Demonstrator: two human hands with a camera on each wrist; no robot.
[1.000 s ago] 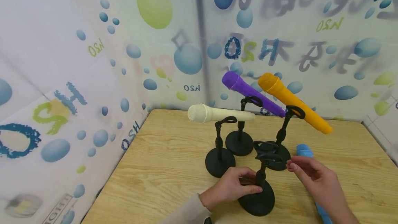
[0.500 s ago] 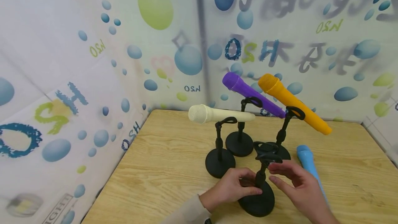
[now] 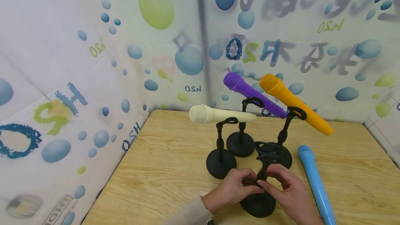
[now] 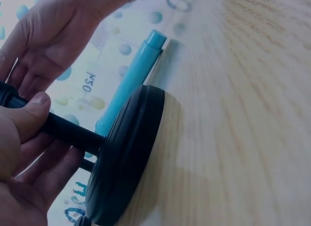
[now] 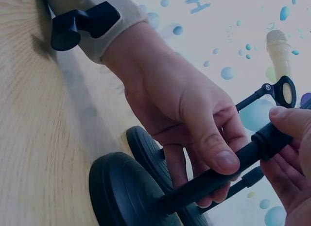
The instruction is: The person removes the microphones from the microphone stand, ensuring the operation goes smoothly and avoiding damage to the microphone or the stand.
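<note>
A black desktop microphone stand (image 3: 257, 206) with an empty clip (image 3: 269, 152) on top stands at the front of the table. My left hand (image 3: 232, 186) grips its pole just above the round base (image 4: 129, 158), thumb along one side and fingers behind. Higher up, my right hand (image 3: 289, 190) pinches the thicker collar (image 5: 267, 141) of the pole between thumb and fingers, as the right wrist view shows. Beside my right hand, a blue microphone (image 3: 317, 183) lies on the wooden table.
Behind the hands, three more black stands carry a cream microphone (image 3: 222, 114), a purple microphone (image 3: 250, 93) and an orange microphone (image 3: 297, 103). The orange one's base (image 3: 284, 157) sits close behind the front stand. A patterned wall (image 3: 175, 89) borders the wooden table (image 3: 156, 169).
My right hand has come left from beside the blue microphone to the front stand and taken hold of its collar. My left hand has kept its grip on the pole.
</note>
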